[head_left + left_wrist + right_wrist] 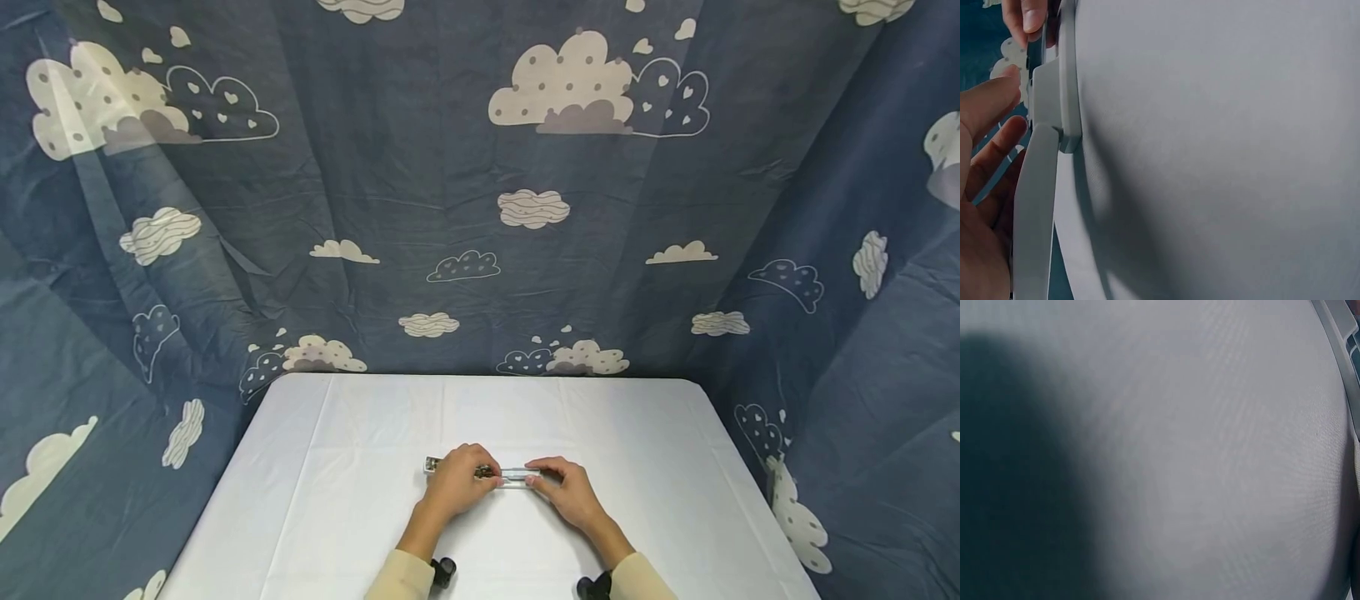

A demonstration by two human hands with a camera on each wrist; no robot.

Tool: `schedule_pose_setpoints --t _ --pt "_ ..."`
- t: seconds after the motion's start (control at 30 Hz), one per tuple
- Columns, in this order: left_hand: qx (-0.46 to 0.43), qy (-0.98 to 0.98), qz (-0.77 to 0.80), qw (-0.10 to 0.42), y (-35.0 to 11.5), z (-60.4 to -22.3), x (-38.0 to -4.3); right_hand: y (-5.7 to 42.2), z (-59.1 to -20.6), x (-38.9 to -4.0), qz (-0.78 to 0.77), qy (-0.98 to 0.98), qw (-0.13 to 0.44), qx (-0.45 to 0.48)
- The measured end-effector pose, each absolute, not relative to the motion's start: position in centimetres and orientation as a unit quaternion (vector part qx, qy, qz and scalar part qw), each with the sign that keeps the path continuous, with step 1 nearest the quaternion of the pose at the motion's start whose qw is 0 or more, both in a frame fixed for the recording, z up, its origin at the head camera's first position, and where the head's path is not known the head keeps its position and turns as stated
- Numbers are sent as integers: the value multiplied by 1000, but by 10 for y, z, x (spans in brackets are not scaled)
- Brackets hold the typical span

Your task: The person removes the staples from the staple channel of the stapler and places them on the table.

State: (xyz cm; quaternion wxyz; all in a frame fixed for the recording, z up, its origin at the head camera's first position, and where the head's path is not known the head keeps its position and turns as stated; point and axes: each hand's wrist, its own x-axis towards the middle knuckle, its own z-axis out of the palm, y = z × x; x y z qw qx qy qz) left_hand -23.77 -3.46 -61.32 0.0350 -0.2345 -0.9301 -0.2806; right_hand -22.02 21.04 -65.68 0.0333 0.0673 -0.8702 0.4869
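A pale stapler (516,473) is held opened out lengthwise above the white table. Its dark, metallic-looking end sticks out to the left of my left hand (456,482), which grips the left part with bent fingers and thumb. My right hand (572,493) pinches the right end between thumb and fingers. In the left wrist view the stapler's pale arm (1035,206) and hinge show close beside the left thumb and fingers. Only a pale edge of the stapler (1339,350) enters the right wrist view. What lies inside it is hidden by the fingers.
The white-covered table (360,467) spreads around both hands. Behind it and at its sides hangs a dark blue cloth (420,167) with a cloud print. A dark wrist camera (444,572) sits by the left cuff, another (594,586) by the right.
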Motion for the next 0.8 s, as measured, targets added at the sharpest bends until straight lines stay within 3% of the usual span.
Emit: schedule_pose_setpoints --t 0.8 --pt "-249 -936 -204 142 -24 -624 -226 209 -658 -219 478 -875 42 61"
